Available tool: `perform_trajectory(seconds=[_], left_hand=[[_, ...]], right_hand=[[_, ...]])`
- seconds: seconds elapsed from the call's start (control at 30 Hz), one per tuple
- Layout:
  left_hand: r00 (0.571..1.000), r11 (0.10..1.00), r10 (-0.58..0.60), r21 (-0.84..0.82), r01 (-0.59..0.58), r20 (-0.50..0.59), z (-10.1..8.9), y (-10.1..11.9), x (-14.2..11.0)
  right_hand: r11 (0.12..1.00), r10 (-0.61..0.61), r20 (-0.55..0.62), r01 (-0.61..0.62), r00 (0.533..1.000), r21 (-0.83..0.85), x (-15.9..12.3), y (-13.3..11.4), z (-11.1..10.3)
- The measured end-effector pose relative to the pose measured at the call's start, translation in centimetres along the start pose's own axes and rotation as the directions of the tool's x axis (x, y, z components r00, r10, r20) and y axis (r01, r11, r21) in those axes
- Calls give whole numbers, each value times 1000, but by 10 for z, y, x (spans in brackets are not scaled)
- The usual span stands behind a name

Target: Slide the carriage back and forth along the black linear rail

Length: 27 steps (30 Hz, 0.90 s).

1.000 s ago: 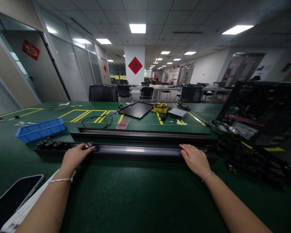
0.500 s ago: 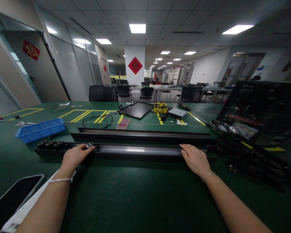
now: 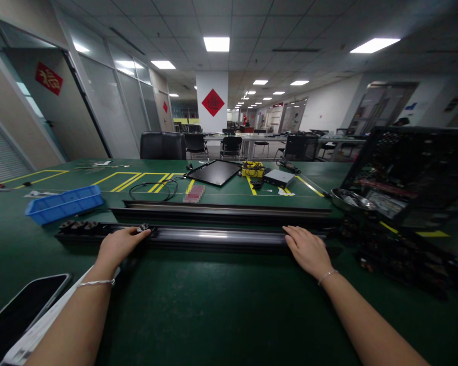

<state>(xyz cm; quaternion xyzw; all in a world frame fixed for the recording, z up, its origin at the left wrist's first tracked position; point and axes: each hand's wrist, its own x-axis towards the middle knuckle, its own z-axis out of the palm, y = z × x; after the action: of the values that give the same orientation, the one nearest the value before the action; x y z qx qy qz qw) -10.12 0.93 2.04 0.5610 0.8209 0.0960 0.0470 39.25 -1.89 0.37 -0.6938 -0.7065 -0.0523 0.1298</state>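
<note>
A long black metal rail [image 3: 217, 239] with a shiny channel lies crosswise on the green table. Near its left end my left hand [image 3: 119, 245] is closed, thumb and forefinger against a small black part [image 3: 143, 227] seated in the channel. Several similar black parts [image 3: 80, 226] sit in the rail farther left. At the rail's right end my right hand [image 3: 306, 249] grips over the top, fingers reaching across it and thumb on the near side; the fingers' undersides are hidden. Parallel behind it lies a second black rail [image 3: 221, 209].
A blue bin [image 3: 64, 204] stands left. Behind the rails are a cable [image 3: 152, 190], a flat black panel [image 3: 216, 173] and a grey box [image 3: 278, 178]. A metal bowl [image 3: 353, 199] and a large dark case [image 3: 416, 173] stand right. A phone [image 3: 26, 310] lies front left.
</note>
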Motion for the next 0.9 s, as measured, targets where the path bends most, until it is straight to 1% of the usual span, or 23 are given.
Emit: perform_trajectory(seconds=[0.17,0.33,0.9], left_hand=[[999,1000,9,19,-10,39,-2,3,-2],[1000,1000,7,23,-7,21,-2,4,-2],[1000,1000,15,21,-15,14,-3,6,-5]], right_hand=[[1000,-3,-10,3,1000,-6,0,1,1],[1000,-12,-23,12,1000,-9,1,3,4],[1000,6,7,-6,1000,5,0,-1,-2]])
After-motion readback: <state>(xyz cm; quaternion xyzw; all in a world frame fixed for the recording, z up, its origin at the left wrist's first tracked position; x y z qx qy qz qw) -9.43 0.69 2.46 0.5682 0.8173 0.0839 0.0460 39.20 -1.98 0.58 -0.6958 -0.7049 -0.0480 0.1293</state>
